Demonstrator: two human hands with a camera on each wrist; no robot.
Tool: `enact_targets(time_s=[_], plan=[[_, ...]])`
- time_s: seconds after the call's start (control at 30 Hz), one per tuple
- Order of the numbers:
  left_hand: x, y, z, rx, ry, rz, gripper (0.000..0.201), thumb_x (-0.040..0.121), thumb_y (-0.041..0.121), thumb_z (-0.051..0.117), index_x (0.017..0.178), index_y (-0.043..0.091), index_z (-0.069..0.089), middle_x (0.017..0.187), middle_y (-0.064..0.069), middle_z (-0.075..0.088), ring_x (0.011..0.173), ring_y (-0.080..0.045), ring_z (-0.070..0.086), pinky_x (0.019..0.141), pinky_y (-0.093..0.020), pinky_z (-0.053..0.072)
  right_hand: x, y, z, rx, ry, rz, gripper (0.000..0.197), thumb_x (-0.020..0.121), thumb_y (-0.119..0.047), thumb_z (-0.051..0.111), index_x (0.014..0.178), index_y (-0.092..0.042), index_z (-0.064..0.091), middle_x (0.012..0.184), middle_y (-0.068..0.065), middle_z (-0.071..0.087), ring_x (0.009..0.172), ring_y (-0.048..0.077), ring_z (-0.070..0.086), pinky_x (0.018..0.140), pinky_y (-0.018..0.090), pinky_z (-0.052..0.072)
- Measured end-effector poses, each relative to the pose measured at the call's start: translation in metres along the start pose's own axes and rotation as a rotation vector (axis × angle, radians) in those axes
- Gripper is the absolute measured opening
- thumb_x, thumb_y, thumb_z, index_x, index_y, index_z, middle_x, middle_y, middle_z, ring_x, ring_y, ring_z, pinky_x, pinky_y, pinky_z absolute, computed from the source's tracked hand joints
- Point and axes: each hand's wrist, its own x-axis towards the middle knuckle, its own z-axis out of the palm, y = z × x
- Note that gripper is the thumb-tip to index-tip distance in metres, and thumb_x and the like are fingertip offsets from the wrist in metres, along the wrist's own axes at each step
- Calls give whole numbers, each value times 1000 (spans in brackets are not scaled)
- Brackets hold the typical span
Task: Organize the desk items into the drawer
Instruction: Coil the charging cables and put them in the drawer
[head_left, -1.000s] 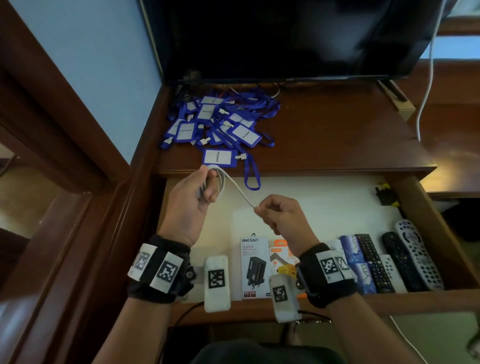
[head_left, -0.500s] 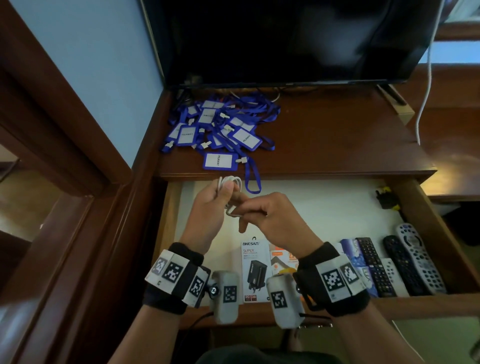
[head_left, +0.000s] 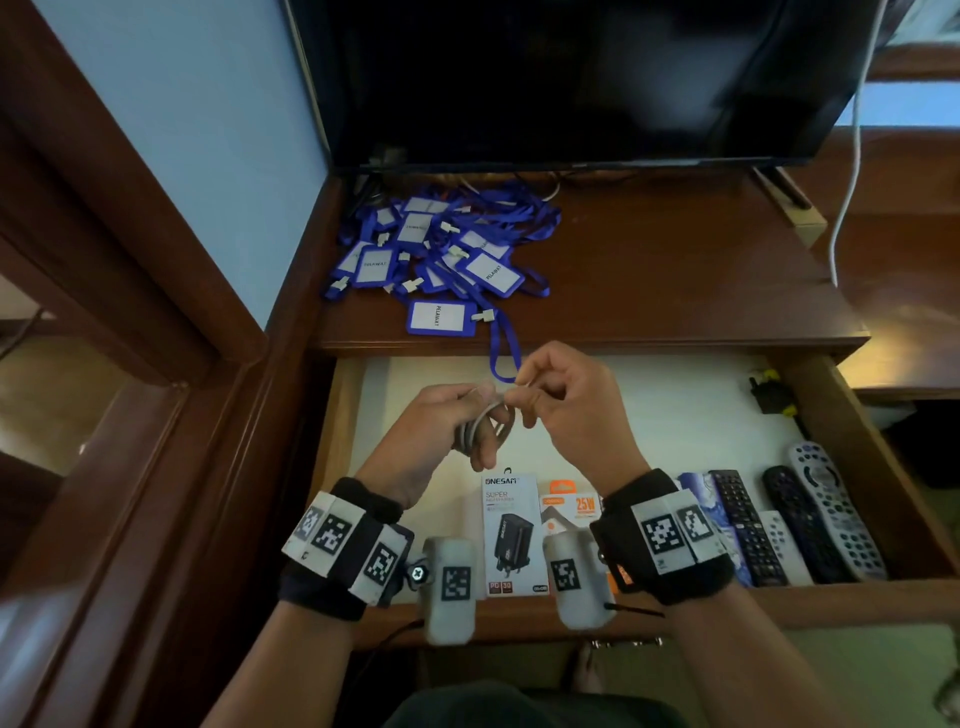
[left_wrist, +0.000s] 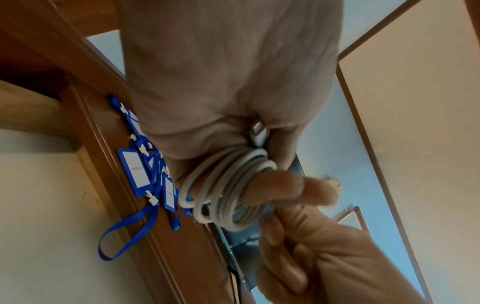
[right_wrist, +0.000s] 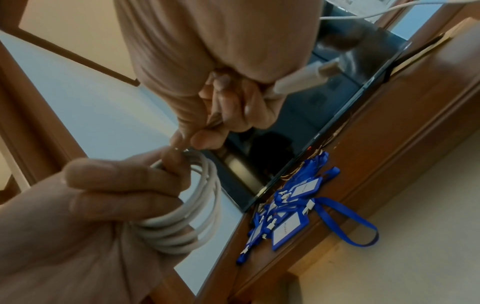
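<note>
Both hands have closed together since the earlier frame, the loose cable run now taken up.

Head view: left hand and right hand hold the white cable above the open drawer.

Left wrist view: coils are looped round the curled left fingers.

Right wrist view: right fingers pinch the free end; its connector protrudes. Risk: a slackened pinch would let the coils spring apart and tangle on the lanyards hanging over the table edge.

A second ago I had the white cable stretched between my hands; now it's coiled round my left hand, and my right hand has come in close, pinching its end.
</note>
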Motion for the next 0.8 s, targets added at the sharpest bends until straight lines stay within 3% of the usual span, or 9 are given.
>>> enact_targets(time_s=[0.07,0.17,0.2,0.27,0.3,0.37,0.53,0.67,0.8], plan=[[0,-1,0,-9,9,-27,42,101,30,42,71,8,62,41,-6,47,38,-14,39,46,-19,36,0,4,1,-40,-25,-16,15,80,-9,73,89,-4,61,52,17,56,45,22,46,50,16,37],[2,-1,0,-26,18,-68,48,100,34,42,65,7,60,36,-3,36,33,-12,28,42,-21,28,-3,8,1,-12,-139,-11,22,82,-15,73,102,-6,66,45,-5,42,44,12,35,49,18,33],[2,0,0,-35,14,-77,48,100,34,42,67,5,61,37,-3,34,33,-12,26,41,-22,26,-3,9,1,8,-197,0,25,83,-22,72,103,-7,68,47,-4,43,45,13,36,49,23,33],[1,2,1,-48,21,-95,50,99,35,43,62,6,60,38,-3,32,33,-12,24,40,-21,24,-5,9,3,5,-302,28,27,84,-33,67,94,-9,71,54,12,51,50,24,41,51,35,35],[1,2,2,-52,36,-109,52,99,35,44,57,8,58,37,-1,31,33,-12,24,39,-20,24,-6,8,4,-3,-326,45,25,86,-32,66,86,-8,71,55,12,51,50,22,41,51,34,34],[1,2,4,-51,71,-127,53,99,36,45,56,7,56,36,0,32,33,-11,25,37,-20,25,-8,9,5,-27,-327,79,23,89,-24,65,75,-7,68,49,-3,46,47,10,36,49,24,30],[3,-7,2,76,221,-25,32,96,32,54,74,12,63,48,0,51,42,-17,47,49,-27,41,-11,12,9,48,-281,183,29,92,-18,61,74,5,63,40,-11,42,38,2,33,43,12,28],[0,-7,2,212,257,168,21,97,28,52,87,24,70,55,5,60,53,-14,59,58,-26,48,-11,12,12,126,-194,214,30,92,-19,61,67,-1,60,45,-6,39,38,3,30,41,14,27],[0,-7,-1,205,234,203,19,93,38,54,97,31,71,72,2,68,72,-16,67,72,-28,50,-6,14,14,138,-135,219,30,93,-19,59,67,-4,58,45,-5,37,38,3,27,39,14,25]])
